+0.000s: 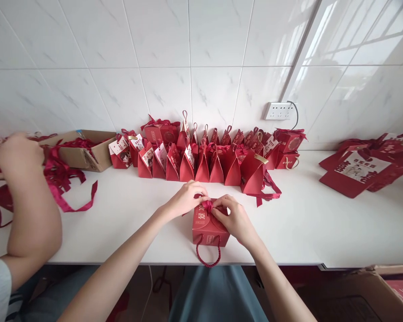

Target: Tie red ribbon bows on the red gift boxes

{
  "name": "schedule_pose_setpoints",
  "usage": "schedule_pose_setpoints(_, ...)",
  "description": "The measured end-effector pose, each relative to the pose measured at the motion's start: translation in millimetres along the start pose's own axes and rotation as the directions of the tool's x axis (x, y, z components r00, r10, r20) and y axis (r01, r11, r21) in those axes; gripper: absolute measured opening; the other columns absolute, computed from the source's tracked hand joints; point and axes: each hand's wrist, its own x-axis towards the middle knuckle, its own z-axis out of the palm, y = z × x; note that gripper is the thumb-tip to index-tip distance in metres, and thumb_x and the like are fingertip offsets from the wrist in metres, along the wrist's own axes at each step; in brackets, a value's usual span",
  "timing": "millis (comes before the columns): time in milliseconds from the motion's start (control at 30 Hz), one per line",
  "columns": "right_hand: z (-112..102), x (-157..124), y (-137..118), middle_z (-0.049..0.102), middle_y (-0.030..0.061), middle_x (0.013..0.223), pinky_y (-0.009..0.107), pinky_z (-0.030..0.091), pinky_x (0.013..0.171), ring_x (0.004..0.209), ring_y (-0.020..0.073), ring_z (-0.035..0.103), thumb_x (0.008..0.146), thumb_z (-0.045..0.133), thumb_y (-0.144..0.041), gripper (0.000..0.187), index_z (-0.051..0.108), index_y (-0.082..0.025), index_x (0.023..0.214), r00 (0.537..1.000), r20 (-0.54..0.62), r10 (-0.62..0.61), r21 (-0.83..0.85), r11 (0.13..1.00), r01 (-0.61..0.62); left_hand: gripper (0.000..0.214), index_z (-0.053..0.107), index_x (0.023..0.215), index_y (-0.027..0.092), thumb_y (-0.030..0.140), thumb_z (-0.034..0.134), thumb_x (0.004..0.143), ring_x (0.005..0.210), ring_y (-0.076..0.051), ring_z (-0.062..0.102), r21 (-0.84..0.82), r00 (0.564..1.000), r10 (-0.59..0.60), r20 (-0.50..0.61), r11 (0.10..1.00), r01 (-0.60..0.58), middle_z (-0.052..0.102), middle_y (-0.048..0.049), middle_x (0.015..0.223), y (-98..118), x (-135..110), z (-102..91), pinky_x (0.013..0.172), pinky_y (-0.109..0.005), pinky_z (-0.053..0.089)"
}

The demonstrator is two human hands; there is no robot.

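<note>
A red gift box [201, 230] with gold lettering sits near the table's front edge. Its twisted rope handle [208, 264] droops over that edge. On the lid lies a dark pink ribbon [207, 205], gathered into a knot or bow at the middle. My left hand [187, 197] pinches the ribbon from the left, fingertips close to the knot. From the right, my right hand [233, 217] has thumb and finger closed on the ribbon too, its other fingers curled over the lid. Part of the ribbon is hidden under my fingers.
Rows of red triangular gift boxes [202, 167] stand along the wall. A cardboard box [102, 154] and loose ribbons [72, 208] lie left, beside another person's arm [35, 214]. Red bags [359, 174] are piled right. An open carton [366, 290] stands below, right.
</note>
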Motion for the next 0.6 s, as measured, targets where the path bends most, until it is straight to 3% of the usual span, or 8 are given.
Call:
schedule_pose_setpoints(133,1,0,2,0.061,0.0027,0.078,0.032,0.044,0.067,0.073,0.0188,0.056,0.08,0.057,-0.021,0.008,0.061,-0.022,0.074,1.0,-0.021,-0.004,0.03,1.0,0.005,0.002,0.064,0.077,0.02,0.02,0.064,0.079,0.097,-0.021,0.057,0.041,0.992,0.02,-0.123,0.999,-0.015,0.064,-0.0038,0.096,8,-18,6.1,0.09,-0.039,0.042)
schedule_pose_setpoints(267,2,-1,4,0.061,0.003,0.078,0.031,0.045,0.066,0.071,0.0182,0.055,0.081,0.055,-0.026,0.008,0.059,-0.022,0.074,0.999,-0.043,-0.002,0.078,0.997,0.005,0.006,0.063,0.075,0.02,0.021,0.063,0.081,0.096,-0.02,0.059,0.142,0.972,0.073,-0.222,0.989,-0.042,0.065,-0.003,0.094,12,-29,12.4,0.089,-0.039,0.042)
schedule_pose_setpoints(433,2,-2,3,0.06,0.0023,0.076,0.031,0.044,0.065,0.069,0.0171,0.053,0.079,0.053,-0.027,0.008,0.056,-0.022,0.073,0.998,-0.068,0.002,0.133,0.991,0.007,0.019,0.066,0.082,0.02,0.018,0.048,0.088,0.098,-0.02,0.058,0.213,0.97,0.101,-0.222,0.976,-0.053,0.066,-0.0036,0.099,22,-39,17.6,0.093,-0.04,0.04)
schedule_pose_setpoints(600,1,-2,3,0.06,0.002,0.075,0.031,0.044,0.067,0.069,0.0167,0.052,0.08,0.054,-0.028,0.009,0.056,-0.021,0.075,0.997,-0.068,0.022,0.153,0.988,-0.011,0.012,0.067,0.086,0.021,0.023,0.055,0.083,0.106,-0.023,0.057,0.17,0.973,0.024,-0.23,0.985,0.016,0.064,-0.0053,0.108,34,-42,24.8,0.096,-0.042,0.038)
